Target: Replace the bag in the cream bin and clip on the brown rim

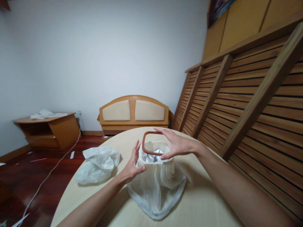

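Observation:
A small cream waste bin point(156, 171) stands on a round pale table point(203, 201), draped in a translucent white plastic bag point(156, 195) that hangs down over its sides. Crumpled white paper shows inside. My right hand point(176, 145) grips a reddish-brown rectangular rim ring point(148, 142) and holds it tilted just above the bin's mouth. My left hand point(132, 167) rests against the bin's left side, fingers spread and thumb pressed on the bag.
A second crumpled plastic bag point(98, 164) lies on the table to the left. A slatted wooden bed frame point(246, 104) leans along the right wall. A headboard point(133, 113) and a low wooden cabinet point(49, 130) stand by the far wall; a white cable point(50, 170) runs across the dark floor.

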Demonstrator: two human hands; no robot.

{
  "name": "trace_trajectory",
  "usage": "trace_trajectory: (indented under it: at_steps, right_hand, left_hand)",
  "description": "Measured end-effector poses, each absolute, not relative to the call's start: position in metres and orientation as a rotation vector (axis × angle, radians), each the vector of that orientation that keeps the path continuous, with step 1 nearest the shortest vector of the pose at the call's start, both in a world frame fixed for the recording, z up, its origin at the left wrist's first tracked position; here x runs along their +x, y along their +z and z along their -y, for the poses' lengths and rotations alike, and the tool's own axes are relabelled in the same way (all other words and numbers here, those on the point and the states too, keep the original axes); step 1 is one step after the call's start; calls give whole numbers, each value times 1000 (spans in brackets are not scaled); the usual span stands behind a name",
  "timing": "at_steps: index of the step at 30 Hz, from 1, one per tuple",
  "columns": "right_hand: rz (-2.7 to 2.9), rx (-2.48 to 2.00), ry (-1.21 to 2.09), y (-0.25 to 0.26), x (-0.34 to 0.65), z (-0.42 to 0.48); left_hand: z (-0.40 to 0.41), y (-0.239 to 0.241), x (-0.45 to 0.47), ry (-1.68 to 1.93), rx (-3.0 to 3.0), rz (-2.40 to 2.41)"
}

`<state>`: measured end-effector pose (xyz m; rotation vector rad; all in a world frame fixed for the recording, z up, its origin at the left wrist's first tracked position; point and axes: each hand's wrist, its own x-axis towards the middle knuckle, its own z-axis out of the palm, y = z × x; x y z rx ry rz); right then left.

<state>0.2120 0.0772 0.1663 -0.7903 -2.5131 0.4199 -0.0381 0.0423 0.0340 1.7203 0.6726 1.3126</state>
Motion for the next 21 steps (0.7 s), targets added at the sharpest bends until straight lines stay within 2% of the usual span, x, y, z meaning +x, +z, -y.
trace_trajectory:
  at_steps: [12,21]
  right_hand:
    - [2702,-791,518,152,198,-84]
    - [2750,-760,625,152,202,-89]
  left_hand:
    - [-47,28,-45,1383,1843,-551]
    - [-40,42,-46,1397,1964,-743]
